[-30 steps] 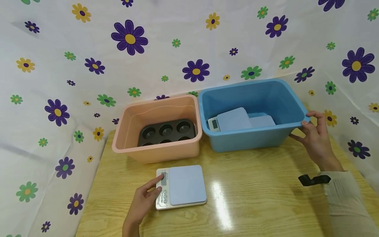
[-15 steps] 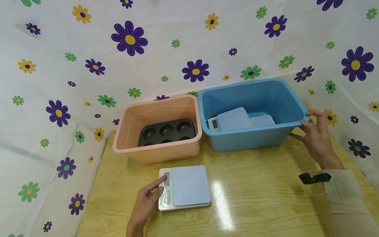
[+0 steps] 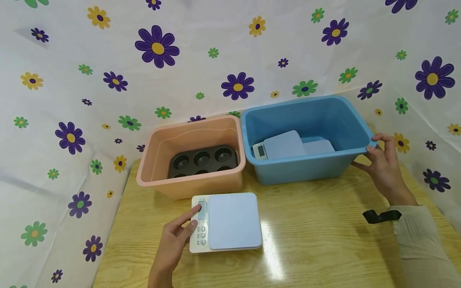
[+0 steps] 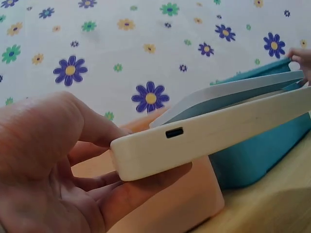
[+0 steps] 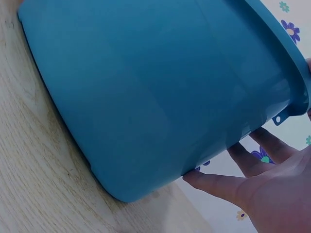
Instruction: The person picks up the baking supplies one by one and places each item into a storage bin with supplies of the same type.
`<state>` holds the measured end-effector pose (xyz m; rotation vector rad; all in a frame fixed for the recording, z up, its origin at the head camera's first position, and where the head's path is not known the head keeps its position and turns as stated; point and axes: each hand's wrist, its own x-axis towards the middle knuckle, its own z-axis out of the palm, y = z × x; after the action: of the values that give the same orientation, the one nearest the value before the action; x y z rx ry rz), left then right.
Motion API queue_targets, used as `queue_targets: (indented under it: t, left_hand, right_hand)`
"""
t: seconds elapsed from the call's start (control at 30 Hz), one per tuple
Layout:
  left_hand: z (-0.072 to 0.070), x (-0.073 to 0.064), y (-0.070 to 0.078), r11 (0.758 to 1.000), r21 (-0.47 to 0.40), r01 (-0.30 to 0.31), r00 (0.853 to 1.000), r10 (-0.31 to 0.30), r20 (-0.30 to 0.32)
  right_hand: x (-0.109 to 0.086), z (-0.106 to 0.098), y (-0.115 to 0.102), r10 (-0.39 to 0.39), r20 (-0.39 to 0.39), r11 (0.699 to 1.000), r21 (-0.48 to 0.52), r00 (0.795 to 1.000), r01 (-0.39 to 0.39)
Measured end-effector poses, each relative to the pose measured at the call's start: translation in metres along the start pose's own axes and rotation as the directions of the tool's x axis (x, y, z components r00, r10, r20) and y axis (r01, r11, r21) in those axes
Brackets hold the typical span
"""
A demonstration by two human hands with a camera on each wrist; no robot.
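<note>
My left hand (image 3: 171,242) pinches the display end of a white kitchen scale (image 3: 235,222). In the left wrist view the scale (image 4: 214,133) shows its side edge with a small port; the thumb lies over it and the fingers support it from below, clear of the table. At the right, my right hand (image 3: 387,170) holds the front right corner of a blue plastic bin (image 3: 299,170) by its rim. The right wrist view shows fingers of the right hand (image 5: 272,179) against the outer wall of the blue bin (image 5: 146,97). Another scale (image 3: 282,146) lies inside that bin.
Left of the blue bin stands a peach bin (image 3: 201,186) with a dark muffin tin (image 3: 201,158) in it. Beside the scale in the blue bin is another pale flat plate (image 3: 319,147). A flowered cloth (image 3: 194,80) hangs behind the wooden table (image 3: 317,240).
The left hand has lifted the scale off the table, after shifting it slightly right. The right hand stays on the blue bin's corner.
</note>
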<state>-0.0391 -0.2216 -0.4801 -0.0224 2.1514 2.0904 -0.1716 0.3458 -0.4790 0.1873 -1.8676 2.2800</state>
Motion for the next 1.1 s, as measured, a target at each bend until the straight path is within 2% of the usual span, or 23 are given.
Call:
queue_targets:
  t: [0.17, 0.4, 0.67, 0.87, 1.1]
  left_hand:
    - [0.004, -0.004, 0.017, 0.999, -0.039, 0.010, 1.000, -0.010, 0.008]
    - [0.010, -0.005, 0.032, 0.995, -0.102, 0.009, 1.000, -0.009, -0.001]
    - [0.012, 0.002, 0.047, 0.987, -0.140, -0.075, 0.996, 0.081, 0.043]
    - [0.015, 0.012, 0.057, 0.986, -0.129, -0.110, 0.993, 0.114, 0.024]
    - [0.024, 0.026, 0.069, 0.976, -0.157, -0.149, 0.985, 0.161, 0.067]
  right_hand:
    - [0.000, -0.001, 0.001, -0.002, 0.006, 1.000, 0.002, 1.000, 0.002]
    - [0.000, -0.001, 0.001, 0.008, 0.002, 1.000, 0.008, 1.000, -0.008]
    - [-0.001, 0.001, -0.001, 0.004, -0.007, 1.000, 0.005, 1.000, -0.004]
    - [-0.001, 0.001, -0.002, -0.002, -0.003, 1.000, 0.005, 1.000, 0.002]
    - [-0.002, 0.001, -0.001, -0.003, -0.003, 1.000, 0.010, 1.000, 0.003]
